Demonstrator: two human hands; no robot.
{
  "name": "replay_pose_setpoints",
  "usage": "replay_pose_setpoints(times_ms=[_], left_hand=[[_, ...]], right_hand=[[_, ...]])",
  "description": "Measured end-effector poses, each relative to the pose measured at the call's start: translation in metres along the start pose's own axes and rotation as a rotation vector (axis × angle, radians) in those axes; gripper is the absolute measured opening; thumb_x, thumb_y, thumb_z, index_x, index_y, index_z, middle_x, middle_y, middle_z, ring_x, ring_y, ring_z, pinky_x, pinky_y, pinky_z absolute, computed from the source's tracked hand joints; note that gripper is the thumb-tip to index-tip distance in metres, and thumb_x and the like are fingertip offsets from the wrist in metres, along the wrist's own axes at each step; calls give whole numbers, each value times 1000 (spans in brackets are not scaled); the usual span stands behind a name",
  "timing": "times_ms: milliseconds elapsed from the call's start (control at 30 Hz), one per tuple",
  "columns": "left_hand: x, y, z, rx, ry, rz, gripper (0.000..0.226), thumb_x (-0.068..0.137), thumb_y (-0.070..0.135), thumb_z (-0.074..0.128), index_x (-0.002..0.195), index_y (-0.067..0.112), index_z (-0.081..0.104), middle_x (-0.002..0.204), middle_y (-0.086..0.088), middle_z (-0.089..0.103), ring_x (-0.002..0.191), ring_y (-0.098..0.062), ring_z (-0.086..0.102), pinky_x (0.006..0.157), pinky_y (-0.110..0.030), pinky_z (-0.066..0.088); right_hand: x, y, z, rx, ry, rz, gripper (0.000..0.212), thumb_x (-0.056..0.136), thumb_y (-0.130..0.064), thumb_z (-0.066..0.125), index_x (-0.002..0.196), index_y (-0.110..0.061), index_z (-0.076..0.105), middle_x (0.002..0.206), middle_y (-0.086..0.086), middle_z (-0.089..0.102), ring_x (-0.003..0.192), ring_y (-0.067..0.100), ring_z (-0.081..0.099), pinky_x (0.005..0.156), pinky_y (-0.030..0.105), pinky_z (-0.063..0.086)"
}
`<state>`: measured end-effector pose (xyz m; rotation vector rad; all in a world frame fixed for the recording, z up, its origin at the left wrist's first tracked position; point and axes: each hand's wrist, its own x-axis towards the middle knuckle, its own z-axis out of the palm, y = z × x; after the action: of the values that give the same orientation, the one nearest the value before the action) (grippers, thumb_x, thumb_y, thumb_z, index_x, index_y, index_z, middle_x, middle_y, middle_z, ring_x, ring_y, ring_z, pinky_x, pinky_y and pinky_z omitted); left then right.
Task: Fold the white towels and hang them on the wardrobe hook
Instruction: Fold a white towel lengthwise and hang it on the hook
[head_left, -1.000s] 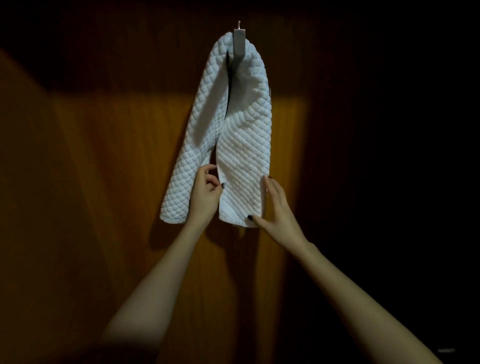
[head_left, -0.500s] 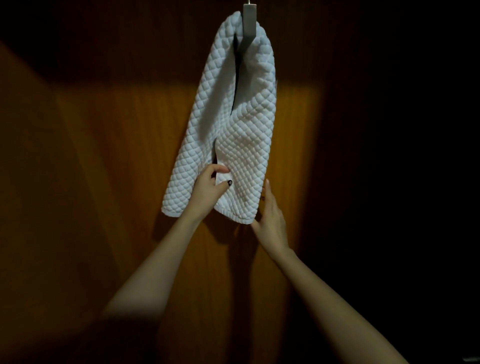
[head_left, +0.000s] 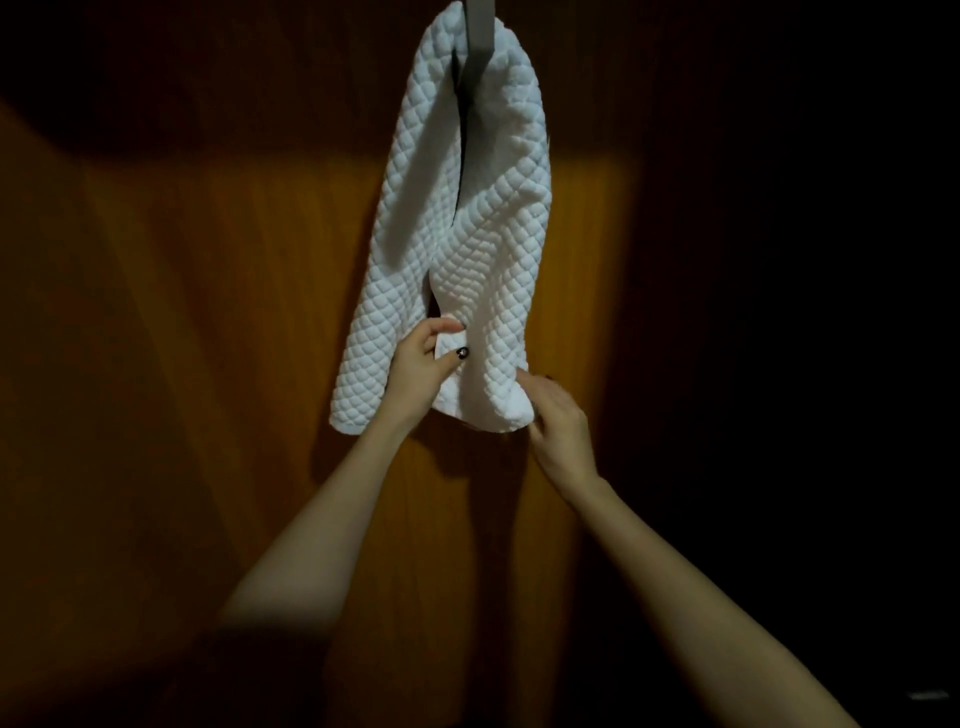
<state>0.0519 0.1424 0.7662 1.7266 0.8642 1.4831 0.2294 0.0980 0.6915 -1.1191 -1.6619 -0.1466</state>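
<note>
A white quilted towel (head_left: 483, 244) hangs folded over a grey metal hook (head_left: 482, 31) at the top edge of the view, its two halves dropping down the wooden wardrobe panel (head_left: 249, 291). My left hand (head_left: 423, 364) pinches the inner edge of the right half between thumb and fingers, near its lower end. My right hand (head_left: 558, 421) touches the bottom right corner of that same half, fingers partly behind the cloth; whether it grips is unclear. The top of the hook is cut off by the frame.
The lit orange-brown panel surrounds the towel. The right side of the view is in deep darkness, as is the bottom left. A small pale object (head_left: 930, 695) glints at the bottom right edge.
The view has tilted down, so the hook has slid to the top edge. My left hand has pinched the right half's inner edge; my right hand has shifted to its bottom corner, bunching the cloth.
</note>
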Motion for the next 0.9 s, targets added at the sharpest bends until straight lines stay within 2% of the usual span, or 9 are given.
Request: replay_pose_setpoints(times_ms=[133,233,333,467,533,633,767,833,900], left_hand=[[-2,-11,0,5,-52,-78,26,87,-1,63,109,11,58,122,-3,60,118,-19,57,92,-28,51],[-8,-13,20,32,-79,-124,28,88,0,59,112,14,58,106,5,65,108,-16,61,79,-18,52],[-8,-8,39,108,-111,-128,27,95,16,53,122,19,58,119,3,63,113,-14,58,93,-29,50],[-24,-4,47,39,-67,-140,36,102,27,39,136,16,42,139,6,39,128,-11,42,104,-26,37],[-39,1,52,-47,-111,-182,44,102,41,32,140,19,40,140,10,40,129,-6,39,106,-24,31],[-53,12,62,-174,-248,-206,48,94,56,28,132,32,47,131,15,50,122,1,46,110,-27,32],[-49,20,55,-53,-344,-192,77,85,69,28,137,17,49,138,-4,53,130,-17,47,114,-41,32],[-49,25,49,74,-291,-156,71,87,72,32,131,21,55,129,3,59,124,-15,52,110,-43,37],[-52,26,43,296,-59,101,51,91,55,40,115,19,67,117,5,65,113,-14,58,99,-44,46]], right_hand=[[-24,2,-25,141,27,73,46,92,0,56,137,-10,51,134,-2,54,125,7,50,107,19,39],[-42,-5,-38,155,-51,101,52,93,3,55,142,-11,45,140,0,51,128,7,49,108,15,37],[-44,-13,-51,204,-121,123,59,96,-1,54,147,-22,32,147,-4,41,130,-10,41,106,9,33],[-35,-17,-66,208,-453,193,84,93,-6,56,155,-32,5,157,-17,11,144,2,24,118,25,27],[-33,-22,-65,230,-538,195,94,90,-10,62,154,-36,-1,160,-15,7,146,4,19,120,34,26],[-25,-32,-58,250,-421,199,93,87,-26,69,156,-28,6,161,-6,20,145,6,26,118,38,31],[-15,-38,-52,127,-137,204,67,86,-22,70,140,-9,34,145,3,37,131,8,37,110,37,39],[-7,-40,-50,86,-71,188,55,89,-16,65,135,-8,36,141,9,43,127,15,44,101,32,44],[-1,-42,-46,77,-42,193,42,91,-9,56,128,-10,37,119,12,59,102,25,62,78,39,54]])
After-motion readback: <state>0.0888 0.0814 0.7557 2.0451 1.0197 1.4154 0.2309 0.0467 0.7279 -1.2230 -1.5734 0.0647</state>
